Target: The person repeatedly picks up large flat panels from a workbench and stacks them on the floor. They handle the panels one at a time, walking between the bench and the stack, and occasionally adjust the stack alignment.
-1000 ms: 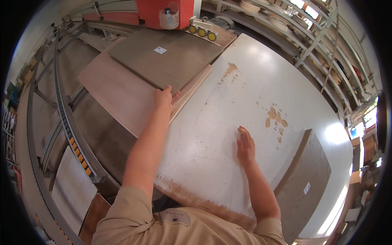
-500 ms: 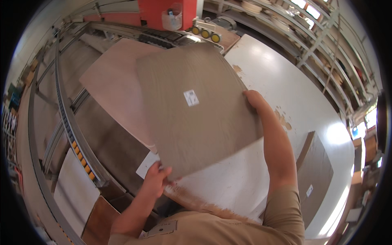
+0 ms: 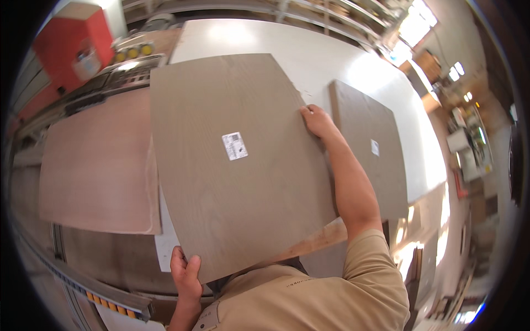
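Note:
A large grey-brown wood-grain panel [image 3: 248, 187] with a white label [image 3: 235, 146] is held up over the front of a white table. My left hand [image 3: 186, 273] grips its near left corner, thumb on the top face. At the right edge, my right hand [image 3: 319, 120] is closed round the board, its fingers partly hidden underneath. To the right, a stack of similar grey-brown panels [image 3: 370, 132] lies on the white table [image 3: 243, 34], also labelled. A pinkish-brown board [image 3: 99, 165] lies left of the held panel, partly covered by it.
A red machine housing [image 3: 74, 47] with a clear holder stands at the back left, near yellow rollers [image 3: 134, 52]. A rail with yellow rollers [image 3: 113, 306] runs along the lower left. Metal shelving [image 3: 309, 14] lines the back. Shelves and boxes stand far right.
My view has turned to the right, bringing the panel stack closer to the middle. The held panel has moved right, away from the pinkish board, still in both hands.

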Tool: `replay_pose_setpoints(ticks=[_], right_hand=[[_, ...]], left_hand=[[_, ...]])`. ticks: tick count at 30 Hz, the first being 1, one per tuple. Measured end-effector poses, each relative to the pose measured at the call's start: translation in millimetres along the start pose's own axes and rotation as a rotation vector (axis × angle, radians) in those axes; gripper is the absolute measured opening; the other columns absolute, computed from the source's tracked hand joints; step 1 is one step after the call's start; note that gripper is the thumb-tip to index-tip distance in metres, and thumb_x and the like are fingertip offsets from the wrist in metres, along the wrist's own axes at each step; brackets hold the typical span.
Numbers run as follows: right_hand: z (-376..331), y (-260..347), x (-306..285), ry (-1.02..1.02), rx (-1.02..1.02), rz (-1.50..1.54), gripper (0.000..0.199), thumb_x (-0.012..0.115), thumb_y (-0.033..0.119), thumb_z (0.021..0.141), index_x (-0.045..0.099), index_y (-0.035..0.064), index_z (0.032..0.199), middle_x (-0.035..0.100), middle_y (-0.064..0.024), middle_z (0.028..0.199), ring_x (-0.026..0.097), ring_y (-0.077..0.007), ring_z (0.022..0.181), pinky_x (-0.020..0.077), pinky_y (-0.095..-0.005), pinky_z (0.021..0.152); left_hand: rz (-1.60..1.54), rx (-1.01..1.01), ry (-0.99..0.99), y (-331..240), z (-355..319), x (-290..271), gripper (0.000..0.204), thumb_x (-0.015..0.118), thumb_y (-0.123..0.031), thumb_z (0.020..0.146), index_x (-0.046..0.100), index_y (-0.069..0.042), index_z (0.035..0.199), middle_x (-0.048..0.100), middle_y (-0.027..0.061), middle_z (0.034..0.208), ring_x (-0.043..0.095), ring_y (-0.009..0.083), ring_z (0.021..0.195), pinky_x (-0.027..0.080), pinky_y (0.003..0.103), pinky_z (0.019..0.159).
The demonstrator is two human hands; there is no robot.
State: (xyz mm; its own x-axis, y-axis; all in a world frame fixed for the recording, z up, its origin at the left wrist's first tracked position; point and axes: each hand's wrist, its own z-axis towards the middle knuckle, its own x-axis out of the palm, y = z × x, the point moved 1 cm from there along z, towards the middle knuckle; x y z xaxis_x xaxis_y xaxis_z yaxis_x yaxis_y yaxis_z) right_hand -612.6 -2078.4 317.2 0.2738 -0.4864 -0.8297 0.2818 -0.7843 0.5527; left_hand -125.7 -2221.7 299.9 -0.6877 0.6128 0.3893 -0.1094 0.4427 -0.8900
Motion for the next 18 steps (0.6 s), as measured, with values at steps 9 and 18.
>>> replay_pose_setpoints(ticks=[9, 18], right_hand=[[-138, -191, -159, -0.377, 0.37, -0.176, 0.061, 0.058, 0.042, 0.093, 0.051, 0.001, 0.137, 0.054, -0.0253, 0.138, 0.049, -0.039, 0.132, 0.0386, -0.0431, 0.11], [-157, -349, -230, -0.362, 0.495, -0.155, 0.058, 0.062, 0.039, 0.09, 0.054, 0.0012, 0.134, 0.058, -0.024, 0.134, 0.053, -0.0375, 0.128, 0.0415, -0.0427, 0.107]], left_hand=[[-0.01, -0.223, 0.487, 41, 44, 118, 0.023, 0.065, -0.015, 0.09, 0.05, -0.001, 0.099, 0.057, 0.0024, 0.089, 0.049, 0.0051, 0.078, 0.043, 0.024, 0.066], [0.373, -0.324, 0.662, 73, 48, 247, 0.024, 0.064, -0.021, 0.092, 0.052, 0.0, 0.095, 0.06, 0.0029, 0.078, 0.051, 0.0074, 0.068, 0.042, 0.026, 0.06]])
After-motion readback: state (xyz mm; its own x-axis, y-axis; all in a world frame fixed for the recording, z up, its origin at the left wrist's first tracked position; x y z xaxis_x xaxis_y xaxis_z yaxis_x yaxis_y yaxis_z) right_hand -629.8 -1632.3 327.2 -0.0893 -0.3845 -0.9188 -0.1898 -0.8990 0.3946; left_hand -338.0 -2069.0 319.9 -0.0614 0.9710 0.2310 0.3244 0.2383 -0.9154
